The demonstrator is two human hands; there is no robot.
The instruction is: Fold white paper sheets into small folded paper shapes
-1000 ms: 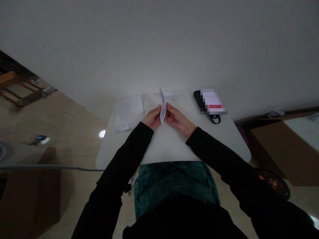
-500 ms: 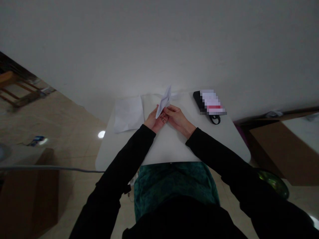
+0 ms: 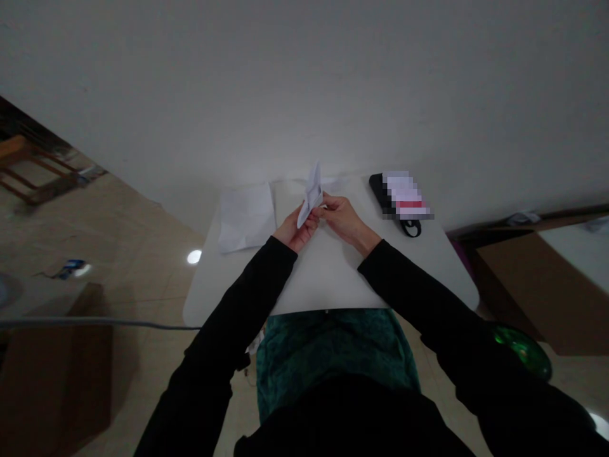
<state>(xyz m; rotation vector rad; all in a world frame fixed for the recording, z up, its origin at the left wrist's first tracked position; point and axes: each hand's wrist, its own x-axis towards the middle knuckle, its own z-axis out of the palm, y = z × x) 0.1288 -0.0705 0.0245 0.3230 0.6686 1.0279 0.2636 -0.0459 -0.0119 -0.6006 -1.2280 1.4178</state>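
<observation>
A folded piece of white paper [image 3: 311, 195] is held up over the white table [image 3: 328, 279], its pointed end toward the wall. My left hand [image 3: 295, 232] grips its lower left part, with the fingers curled beneath and partly hidden by the paper. At the lower right edge my right hand [image 3: 343, 219] pinches the same folded paper between thumb and fingers. Left of my hands a flat white sheet of paper [image 3: 246, 217] with a crease lies on the table.
A black case [image 3: 378, 187] with a strap lies at the table's back right, under a blurred-out white and red item [image 3: 406, 193]. A pale wall [image 3: 304, 82] rises behind. Cardboard boxes [image 3: 537, 285] stand at the right. A grey cable [image 3: 118, 322] runs in from the left.
My right hand has shifted slightly to the right and up along the folded paper's edge. The paper's tip has swung a little left and stands more upright. My left hand stays nearly in place.
</observation>
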